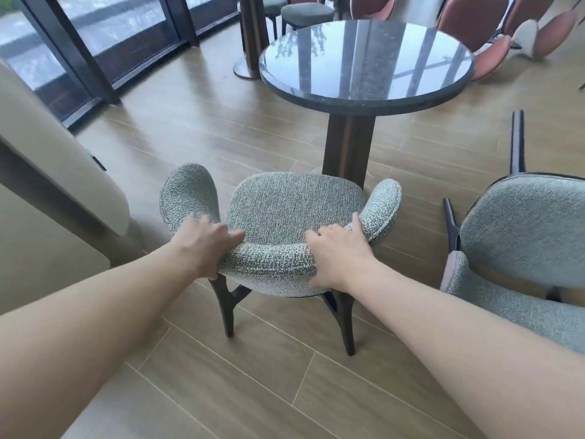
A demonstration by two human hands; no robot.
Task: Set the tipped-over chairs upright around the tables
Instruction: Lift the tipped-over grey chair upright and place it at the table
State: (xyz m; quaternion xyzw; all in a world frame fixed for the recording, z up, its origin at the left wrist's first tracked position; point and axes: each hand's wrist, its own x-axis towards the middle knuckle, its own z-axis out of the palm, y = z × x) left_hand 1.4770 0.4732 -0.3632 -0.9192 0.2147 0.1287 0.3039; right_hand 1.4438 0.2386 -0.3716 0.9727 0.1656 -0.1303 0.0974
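Observation:
A grey-green tweed chair (294,210) stands upright on its dark wooden legs, facing the round dark stone table (367,58). My left hand (205,245) grips the left end of its curved backrest. My right hand (338,251) grips the right end of the same backrest. A second grey-green chair (525,236) lies tipped over on the floor at the right, its dark legs pointing up and away.
A beige wall panel (47,172) juts out at the left, with dark-framed glass doors (104,36) behind it. Red-backed chairs (493,42) lie tipped beyond the table at the upper right. Grey stools (307,14) and another table's pedestal (250,36) stand at the back.

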